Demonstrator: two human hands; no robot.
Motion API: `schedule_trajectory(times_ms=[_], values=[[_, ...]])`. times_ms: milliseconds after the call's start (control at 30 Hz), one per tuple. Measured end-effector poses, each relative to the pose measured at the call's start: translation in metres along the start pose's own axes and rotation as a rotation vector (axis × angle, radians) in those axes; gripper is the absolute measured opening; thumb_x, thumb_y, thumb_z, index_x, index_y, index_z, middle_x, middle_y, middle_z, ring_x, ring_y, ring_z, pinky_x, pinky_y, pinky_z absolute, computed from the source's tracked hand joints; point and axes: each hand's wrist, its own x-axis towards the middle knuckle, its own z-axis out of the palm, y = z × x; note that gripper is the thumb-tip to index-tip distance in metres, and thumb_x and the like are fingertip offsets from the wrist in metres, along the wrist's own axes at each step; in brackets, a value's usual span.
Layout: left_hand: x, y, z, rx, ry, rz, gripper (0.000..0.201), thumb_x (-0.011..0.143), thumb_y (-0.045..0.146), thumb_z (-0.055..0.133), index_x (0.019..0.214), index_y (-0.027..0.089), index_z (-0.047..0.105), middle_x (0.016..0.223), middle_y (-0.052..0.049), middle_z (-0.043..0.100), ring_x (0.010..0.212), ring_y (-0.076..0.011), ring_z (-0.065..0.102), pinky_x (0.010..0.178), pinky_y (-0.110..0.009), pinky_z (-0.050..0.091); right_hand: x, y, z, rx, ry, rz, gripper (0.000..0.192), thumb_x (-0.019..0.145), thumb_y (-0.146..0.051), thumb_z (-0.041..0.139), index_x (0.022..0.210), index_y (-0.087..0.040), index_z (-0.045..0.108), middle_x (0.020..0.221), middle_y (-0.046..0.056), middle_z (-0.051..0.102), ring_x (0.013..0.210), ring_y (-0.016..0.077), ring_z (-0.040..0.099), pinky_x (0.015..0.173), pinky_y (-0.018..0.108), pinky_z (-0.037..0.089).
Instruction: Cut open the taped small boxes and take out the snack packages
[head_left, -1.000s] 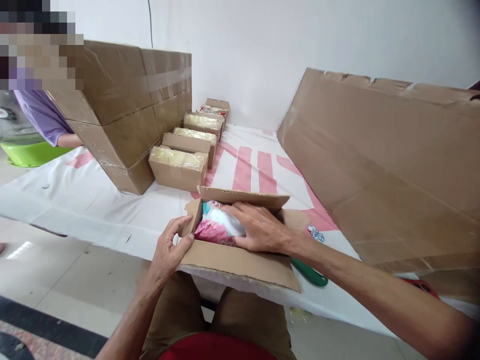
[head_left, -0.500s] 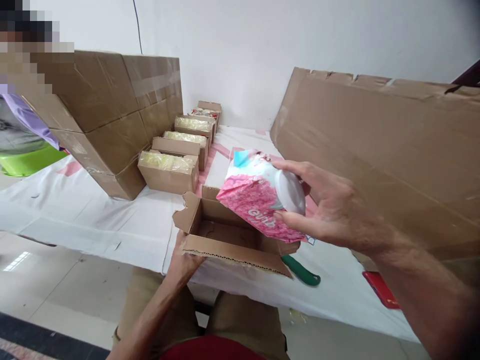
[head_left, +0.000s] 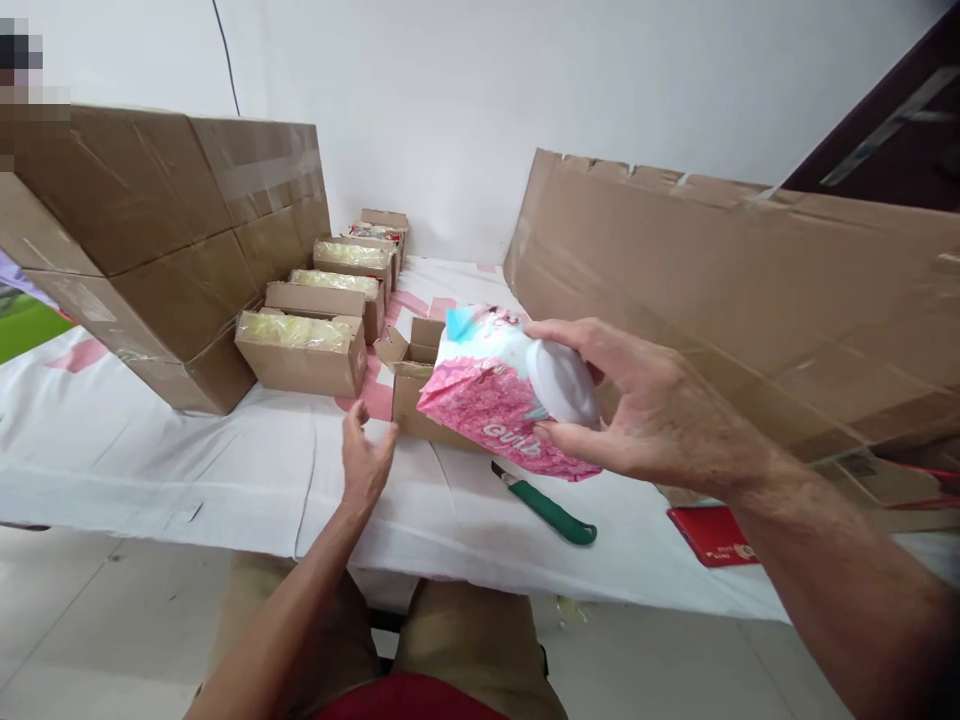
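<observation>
In my right hand [head_left: 649,405] is a pink-and-white soft pack that looks like wet wipes [head_left: 487,395], gripped by its white plastic lid and held tilted. It hangs in front of an open cardboard box [head_left: 411,400] and hides much of that box. My left hand [head_left: 366,455] is empty, thumb and fingers apart, just left of the box and not touching it. On the white cloth below the pack lies a knife with a green handle [head_left: 555,512] and a short blade.
Several small cartons with yellowish wrapped contents [head_left: 300,345] line up toward the wall. Left of them stands a stack of taped cardboard boxes [head_left: 150,200]. A large cardboard sheet [head_left: 712,300] leans at right, with a red packet [head_left: 712,535] near the table's front edge.
My left hand has let go of the open box, which now sits farther back on the table. The pack stays in my right hand. The view has shifted to the right.
</observation>
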Motion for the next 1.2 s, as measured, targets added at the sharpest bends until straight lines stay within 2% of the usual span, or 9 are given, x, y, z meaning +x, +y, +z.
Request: schedule_trajectory(times_ms=[67, 233, 300, 400, 500, 600, 767, 967, 1200], values=[[-0.014, 0.018, -0.025, -0.088, -0.035, 0.125, 0.063, 0.087, 0.044, 0.072, 0.142, 0.022, 0.050, 0.146, -0.016, 0.058, 0.133, -0.0295, 0.060, 0.116, -0.051, 0.045, 0.002, -0.001, 0.001, 0.009, -0.057, -0.024, 0.064, 0.081, -0.025, 0.069, 0.144, -0.026, 0.057, 0.131, 0.009, 0.071, 0.115, 0.0327, 0.069, 0.096, 0.047, 0.060], [-0.041, 0.071, -0.069, -0.306, -0.467, 0.274, 0.110, 0.071, 0.058, 0.089, 0.162, 0.034, 0.032, 0.171, -0.017, 0.034, 0.149, -0.0360, 0.048, 0.110, -0.047, 0.054, 0.019, -0.017, 0.011, 0.042, -0.256, -0.186, 0.063, 0.082, -0.022, 0.067, 0.144, -0.023, 0.058, 0.132, 0.011, 0.070, 0.114, 0.0287, 0.067, 0.094, 0.043, 0.056], [-0.044, 0.085, -0.072, -0.346, -0.512, 0.243, 0.119, 0.068, 0.056, 0.092, 0.165, 0.034, 0.027, 0.172, -0.016, 0.033, 0.151, -0.0375, 0.046, 0.112, -0.048, 0.053, 0.028, -0.030, 0.014, 0.040, -0.318, -0.243, 0.061, 0.085, -0.024, 0.070, 0.144, -0.023, 0.058, 0.126, 0.012, 0.071, 0.110, 0.0276, 0.067, 0.091, 0.042, 0.055], [-0.047, 0.096, -0.067, -0.482, -0.433, 0.196, 0.109, 0.069, 0.047, 0.093, 0.161, 0.031, 0.037, 0.164, -0.015, 0.047, 0.141, -0.0358, 0.057, 0.108, -0.046, 0.056, 0.041, -0.049, 0.014, 0.051, -0.336, -0.301, 0.058, 0.088, -0.029, 0.073, 0.144, -0.023, 0.059, 0.124, 0.011, 0.071, 0.110, 0.0272, 0.066, 0.094, 0.043, 0.054], [-0.048, 0.108, -0.066, -0.715, -0.329, 0.120, 0.098, 0.069, 0.043, 0.092, 0.155, 0.029, 0.047, 0.151, -0.014, 0.061, 0.131, -0.0342, 0.065, 0.105, -0.045, 0.058, 0.043, -0.054, 0.008, 0.120, -0.215, -0.300, 0.061, 0.089, -0.037, 0.074, 0.147, -0.026, 0.057, 0.136, 0.010, 0.067, 0.125, 0.0302, 0.062, 0.105, 0.048, 0.051], [-0.044, 0.125, -0.077, -0.856, -0.264, 0.085, 0.086, 0.071, 0.042, 0.088, 0.149, 0.028, 0.055, 0.140, -0.011, 0.069, 0.128, -0.0338, 0.067, 0.108, -0.048, 0.057, 0.028, -0.043, 0.009, 0.243, 0.004, -0.158, 0.074, 0.088, -0.056, 0.076, 0.153, -0.030, 0.051, 0.148, 0.010, 0.058, 0.138, 0.0335, 0.055, 0.111, 0.052, 0.050], [-0.028, 0.145, -0.099, -0.813, -0.223, 0.135, 0.075, 0.071, 0.046, 0.088, 0.139, 0.029, 0.063, 0.125, -0.007, 0.076, 0.122, -0.0321, 0.070, 0.104, -0.047, 0.061, -0.001, -0.036, 0.046, 0.642, 0.143, 0.066, 0.096, 0.083, -0.068, 0.077, 0.161, -0.031, 0.035, 0.150, 0.014, 0.058, 0.134, 0.0325, 0.060, 0.103, 0.049, 0.058], [-0.007, 0.170, -0.090, -0.806, -0.079, 0.195, 0.064, 0.076, 0.046, 0.089, 0.132, 0.026, 0.064, 0.123, -0.006, 0.075, 0.118, -0.0265, 0.071, 0.097, -0.043, 0.064, 0.035, -0.050, 0.073, 0.845, 0.390, 0.156, 0.068, 0.087, -0.061, 0.074, 0.141, -0.023, 0.055, 0.132, 0.010, 0.071, 0.124, 0.0270, 0.066, 0.104, 0.044, 0.058], [0.033, 0.219, -0.096, -0.824, -0.358, 0.347, 0.058, 0.074, 0.035, 0.088, 0.125, 0.023, 0.065, 0.119, -0.006, 0.074, 0.117, -0.0293, 0.072, 0.099, -0.047, 0.063, 0.074, -0.033, 0.034, 0.724, 0.556, 0.076, 0.060, 0.091, -0.070, 0.064, 0.135, -0.028, 0.061, 0.137, 0.006, 0.068, 0.126, 0.0253, 0.066, 0.103, 0.043, 0.060]])
